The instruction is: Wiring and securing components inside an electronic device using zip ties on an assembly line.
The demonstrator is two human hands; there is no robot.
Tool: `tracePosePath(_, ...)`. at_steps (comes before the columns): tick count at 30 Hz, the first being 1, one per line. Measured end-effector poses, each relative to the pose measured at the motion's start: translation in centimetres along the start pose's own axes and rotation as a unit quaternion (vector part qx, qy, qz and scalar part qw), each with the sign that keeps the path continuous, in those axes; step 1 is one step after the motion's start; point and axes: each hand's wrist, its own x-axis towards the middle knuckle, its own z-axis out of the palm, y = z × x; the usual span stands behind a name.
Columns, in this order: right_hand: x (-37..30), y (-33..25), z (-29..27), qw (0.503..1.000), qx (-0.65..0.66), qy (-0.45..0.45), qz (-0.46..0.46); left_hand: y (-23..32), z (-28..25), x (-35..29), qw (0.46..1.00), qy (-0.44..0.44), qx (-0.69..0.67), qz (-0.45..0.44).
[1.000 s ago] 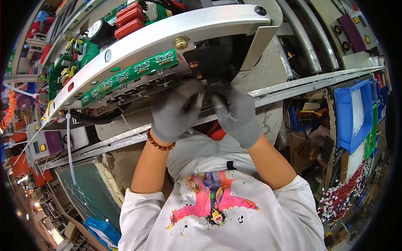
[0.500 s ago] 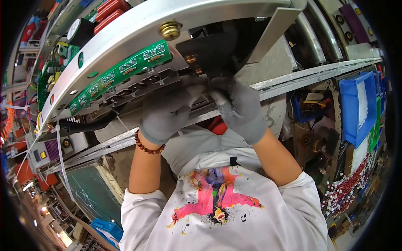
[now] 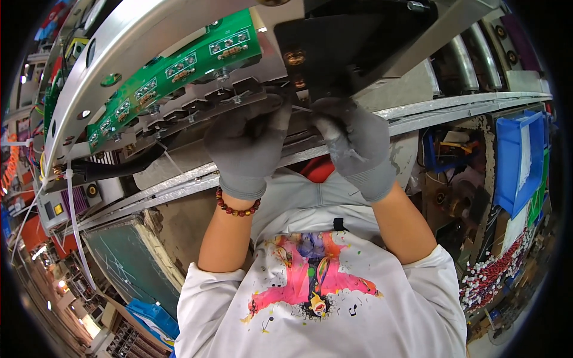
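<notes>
Both hands wear grey gloves and work close together under the lower edge of a metal chassis [image 3: 98, 62]. My right hand [image 3: 357, 143] is closed, pinching the end of a thin pale strip that looks like a cable tie [image 3: 302, 108]. My left hand [image 3: 246, 140] is closed too, its fingertips curled beside the strip; whatever they grip is hidden. Above the left hand a green circuit board [image 3: 179, 65] is fixed along the chassis, with a row of black components [image 3: 197, 107] under it. A black sleeved cable [image 3: 116, 169] runs below these, with a white cable tie [image 3: 173, 160] around it.
Metal rails [image 3: 447, 107] cross beneath the chassis. Dark sheet [image 3: 352, 53] hangs in its middle, with brass-coloured bolts [image 3: 295, 58]. To the right are a blue bin [image 3: 507, 167] and a bundle of red wires with white connectors [image 3: 492, 268]. A long cable tie [image 3: 77, 232] dangles at left.
The view has shifted closer to the chassis, which now sits higher in the picture. My hands stay near each other, slightly farther apart, and the thin pale strip now shows between them.
</notes>
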Motion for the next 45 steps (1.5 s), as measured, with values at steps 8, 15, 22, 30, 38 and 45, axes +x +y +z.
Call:
tracePosePath(8, 0.0, -0.3, 0.0, 1.000, -0.008, 0.004, 0.025, -0.3, 0.2, -0.2, 0.997, 0.004, -0.077, -0.026)
tracePosePath(15, 0.1, -0.5, 0.1, 1.000, -0.015, 0.009, 0.017, 0.5, 0.2, -0.2, 0.994, 0.003, -0.080, -0.068)
tracePosePath(22, -0.5, 0.1, 0.8, 0.999, 0.020, -0.017, 0.040, -0.5, -0.3, -1.2, 0.999, -0.016, 0.025, -0.024)
tracePosePath(30, -0.4, -0.1, 2.8, 0.992, -0.070, -0.064, 0.087, 2.0, 0.9, 0.3, 0.987, -0.108, 0.067, -0.096)
tracePosePath(38, -1.3, -2.2, 2.3, 0.976, -0.212, -0.033, 0.028, 0.0, -1.7, -0.7, 0.991, -0.097, 0.093, 0.009)
tracePosePath(45, -1.4, -0.7, 1.8, 0.990, -0.122, 0.030, -0.061, 3.1, -0.6, -0.2, 0.960, -0.183, 0.011, -0.212)
